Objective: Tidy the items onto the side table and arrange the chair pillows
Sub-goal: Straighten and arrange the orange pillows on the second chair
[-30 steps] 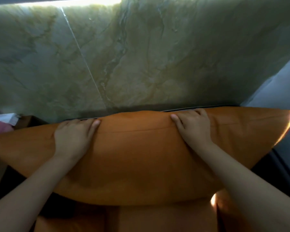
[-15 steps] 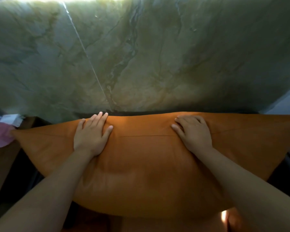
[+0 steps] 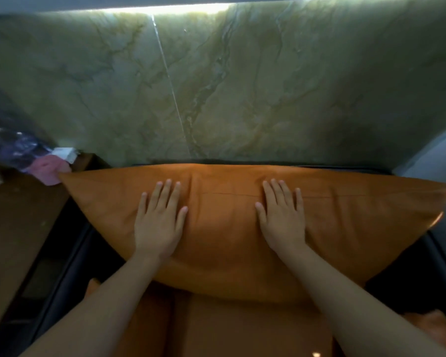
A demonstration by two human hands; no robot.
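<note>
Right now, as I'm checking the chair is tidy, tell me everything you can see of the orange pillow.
The orange pillow is large and plump, in smooth leather-like fabric, with pointed corners and a fine seam across its upper face. It stands propped on the chair seat, leaning back below the marble wall. The left hand and right hand press flat on its front, fingers straight. Its left corner reaches a pink item; whether they touch is unclear.

Both hands are lying flat on the orange pillow, fingers straight: left hand and right hand apart. Beyond the fingertips, the marble wall is rising.
</note>
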